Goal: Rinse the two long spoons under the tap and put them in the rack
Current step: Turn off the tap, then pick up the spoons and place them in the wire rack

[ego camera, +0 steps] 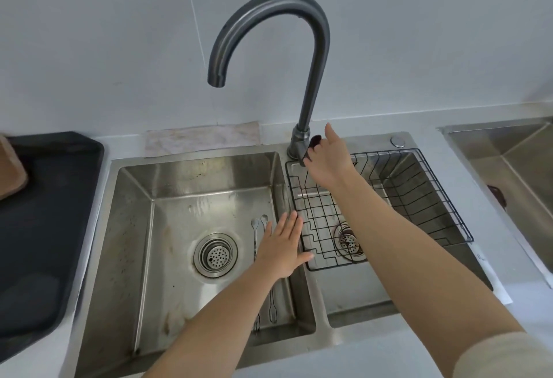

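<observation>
Pale grey wall behind; light countertop (389, 356) carrying a double stainless sink.

Left basin (143, 228): deep, stained along its walls, round perforated drain strainer (215, 255) near the middle of the floor.

Two long spoons (259, 228): lying side by side on the left basin floor, right of the strainer, bowls toward the wall, handles running toward the near edge; middle lengths hidden under the left arm.

Right basin (353, 294): black wire rack (419, 192) seated in its far part, no items seen in it; second drain visible through the wire.

Tap (311, 57): dark gooseneck, base on the divider at the back, spout mouth hanging over the left basin; no water seen at the spout.

Left hand (282, 249): flat, fingers spread wide, palm down, holding nothing, hovering over the spoons beside the divider between the basins, thumb reaching toward the rack's near corner.

Right hand (329, 159): reaching across the rack to the dark lever (312, 145) at the tap's base, fingers at the lever; firmness of grasp cannot be told. Pale sleeve (502, 356) at the lower right.

Black tray (51, 228) on the counter at left. Patterned cloth (202, 138) against the wall behind the left basin. Another steel basin (508, 153) at far right.
</observation>
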Demonstrator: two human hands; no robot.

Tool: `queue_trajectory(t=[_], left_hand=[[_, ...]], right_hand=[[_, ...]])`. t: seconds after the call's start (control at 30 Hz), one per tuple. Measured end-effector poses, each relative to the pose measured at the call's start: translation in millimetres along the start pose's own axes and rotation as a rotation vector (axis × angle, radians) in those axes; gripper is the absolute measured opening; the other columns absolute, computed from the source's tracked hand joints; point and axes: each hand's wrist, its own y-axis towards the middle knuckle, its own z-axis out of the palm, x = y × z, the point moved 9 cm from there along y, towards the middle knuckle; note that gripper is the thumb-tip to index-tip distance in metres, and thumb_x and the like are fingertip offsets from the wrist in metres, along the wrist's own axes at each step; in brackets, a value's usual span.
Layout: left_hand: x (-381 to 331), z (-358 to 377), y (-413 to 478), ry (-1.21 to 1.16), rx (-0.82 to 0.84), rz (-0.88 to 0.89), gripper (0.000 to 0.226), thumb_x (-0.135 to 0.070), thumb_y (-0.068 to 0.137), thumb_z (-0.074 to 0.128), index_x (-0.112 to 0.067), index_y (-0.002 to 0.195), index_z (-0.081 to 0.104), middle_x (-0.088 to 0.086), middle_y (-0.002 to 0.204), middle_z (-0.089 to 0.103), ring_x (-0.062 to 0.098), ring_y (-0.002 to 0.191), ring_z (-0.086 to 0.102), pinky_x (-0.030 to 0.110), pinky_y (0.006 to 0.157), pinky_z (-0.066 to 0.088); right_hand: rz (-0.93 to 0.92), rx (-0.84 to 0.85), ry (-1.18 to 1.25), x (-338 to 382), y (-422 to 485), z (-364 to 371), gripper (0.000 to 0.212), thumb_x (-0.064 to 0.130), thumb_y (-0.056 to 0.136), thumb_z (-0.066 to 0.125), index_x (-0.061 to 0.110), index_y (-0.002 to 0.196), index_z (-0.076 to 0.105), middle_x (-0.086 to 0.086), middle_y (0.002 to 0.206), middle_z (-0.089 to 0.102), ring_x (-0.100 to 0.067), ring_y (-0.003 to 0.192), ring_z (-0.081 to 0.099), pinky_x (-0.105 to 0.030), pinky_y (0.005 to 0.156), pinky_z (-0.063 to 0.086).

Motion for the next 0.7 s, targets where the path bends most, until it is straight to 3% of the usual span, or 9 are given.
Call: queue_trajectory(t=[0.1, 0.17, 0.23, 0.27, 0.37, 0.43, 0.57, 0.63, 0.7], left_hand=[[1.2, -2.3, -2.6, -0.058, -0.068, 0.008, 0.076, -0.059, 0.088, 0.022, -0.020, 0.140, -0.017, 0.003, 0.153, -0.018, 0.020, 0.140, -0.017, 0.043, 0.115, -0.007], [4.9, -2.3, -7.9, -0.134, -0.134, 0.004, 0.070, -0.055, 0.090, 0.023, -0.024, 0.141, -0.013, 0.004, 0.155, -0.012, 0.020, 0.142, -0.011, 0.042, 0.115, -0.002], [16.5, 4.1, -15.7, -0.208, -0.174, -0.044, 0.065, -0.049, 0.092, 0.029, -0.024, 0.143, -0.001, 0.007, 0.156, 0.002, 0.024, 0.143, 0.004, 0.043, 0.116, 0.009], [25.7, 10.6, -20.1, -0.234, -0.172, -0.090, 0.061, -0.045, 0.092, 0.034, -0.021, 0.142, 0.008, 0.010, 0.154, 0.012, 0.027, 0.141, 0.014, 0.044, 0.114, 0.017], [60.8, 36.4, -33.3, -0.310, -0.113, -0.262, 0.046, -0.029, 0.090, 0.044, -0.011, 0.132, 0.035, 0.015, 0.136, 0.042, 0.032, 0.122, 0.045, 0.044, 0.096, 0.041], [81.7, 53.3, -40.0, -0.387, -0.070, -0.372, 0.036, -0.022, 0.088, 0.046, -0.008, 0.121, 0.047, 0.015, 0.122, 0.053, 0.033, 0.107, 0.054, 0.041, 0.083, 0.047], [104.4, 91.1, -47.5, -0.512, 0.031, -0.576, 0.020, -0.017, 0.084, 0.049, -0.007, 0.100, 0.057, 0.014, 0.106, 0.062, 0.032, 0.095, 0.059, 0.034, 0.067, 0.043], [107.9, 108.9, -46.9, -0.541, 0.076, -0.629, 0.017, -0.017, 0.084, 0.050, -0.008, 0.097, 0.057, 0.013, 0.106, 0.063, 0.031, 0.097, 0.059, 0.032, 0.066, 0.040], [110.3, 121.0, -43.2, -0.550, 0.091, -0.656, 0.017, -0.020, 0.084, 0.053, -0.008, 0.095, 0.057, 0.013, 0.105, 0.064, 0.031, 0.098, 0.060, 0.032, 0.067, 0.041]], right_hand=[[-0.085, -0.114, -0.110, -8.8, -0.5, -20.6, 0.048, 0.029, 0.097, 0.038, 0.010, 0.141, 0.032, -0.008, 0.151, 0.031, -0.023, 0.139, 0.031, -0.038, 0.115, 0.025], [-0.097, -0.181, -0.337, -20.7, -3.0, -29.7, 0.034, 0.023, 0.095, 0.043, 0.010, 0.127, 0.043, -0.008, 0.131, 0.052, -0.023, 0.117, 0.052, -0.035, 0.099, 0.042], [-0.092, -0.194, -0.596, -37.9, -4.7, -32.3, 0.040, 0.018, 0.093, 0.045, 0.009, 0.132, 0.041, -0.002, 0.102, 0.055, -0.014, 0.090, 0.054, -0.029, 0.082, 0.045], [-0.087, -0.188, -0.716, -47.7, -4.5, -32.3, 0.041, 0.016, 0.092, 0.046, 0.010, 0.132, 0.041, 0.000, 0.097, 0.053, -0.011, 0.085, 0.052, -0.029, 0.080, 0.044], [-0.018, -0.124, -0.945, -87.0, 1.8, -31.7, 0.035, 0.011, 0.091, 0.047, 0.008, 0.126, 0.047, 0.001, 0.096, 0.053, -0.013, 0.087, 0.052, -0.031, 0.084, 0.047], [0.039, -0.069, -1.059, -117.1, 8.6, -32.7, 0.031, 0.011, 0.090, 0.048, 0.005, 0.120, 0.051, -0.004, 0.100, 0.054, -0.014, 0.084, 0.054, -0.028, 0.077, 0.048], [0.144, 0.018, -1.363, -177.2, 24.5, -47.0, 0.019, 0.011, 0.090, 0.049, 0.005, 0.104, 0.059, -0.010, 0.098, 0.055, -0.019, 0.089, 0.050, -0.028, 0.076, 0.046], [0.194, 0.032, -1.496, -201.5, 33.1, -58.4, 0.021, 0.009, 0.090, 0.049, 0.001, 0.105, 0.061, -0.017, 0.104, 0.061, -0.023, 0.093, 0.054, -0.031, 0.081, 0.048], [0.246, 0.018, -1.597, -220.2, 41.6, -69.9, 0.017, 0.004, 0.088, 0.046, 0.000, 0.089, 0.062, -0.020, 0.096, 0.062, -0.032, 0.096, 0.059, -0.035, 0.083, 0.049]])
